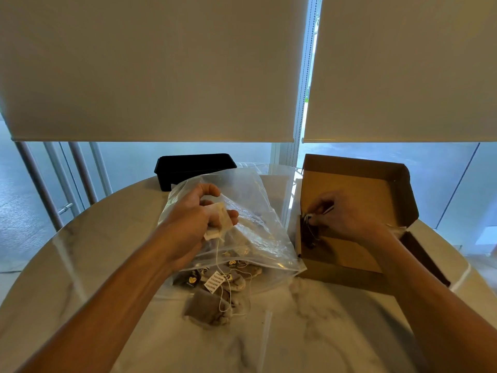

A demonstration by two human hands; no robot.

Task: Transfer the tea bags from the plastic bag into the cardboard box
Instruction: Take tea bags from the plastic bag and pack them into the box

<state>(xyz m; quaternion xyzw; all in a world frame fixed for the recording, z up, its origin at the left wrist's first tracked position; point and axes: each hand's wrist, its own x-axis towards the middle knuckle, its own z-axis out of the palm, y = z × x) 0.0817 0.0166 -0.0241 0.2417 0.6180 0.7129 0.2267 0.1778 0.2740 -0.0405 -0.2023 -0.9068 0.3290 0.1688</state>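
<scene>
Left hand (pixel 197 216): over the mouth of the plastic bag (pixel 250 211), fingers curled round one pale tea bag (pixel 219 220); its string hangs down toward the table.
Right hand (pixel 343 215): inside the cardboard box (pixel 349 254), at its left wall, fingertips pinching strings and tags of dark tea bags (pixel 309 232) that lie against that wall.
Plastic bag: clear, crumpled, lying on the marble table (pixel 309 332) just left of the box and touching its near-left corner; more tea bags show through it.
Loose tea bags (pixel 212 309): a small heap on the table at the bag's near edge, strings tangled, a white printed tag (pixel 214 281) among them.
Cardboard box: open, lid flap standing up at the far side, brown floor mostly bare.
Black tray (pixel 193 168): at the far table edge, behind the plastic bag.
Background: two roller blinds (pixel 161 71) half-lowered over glass.
</scene>
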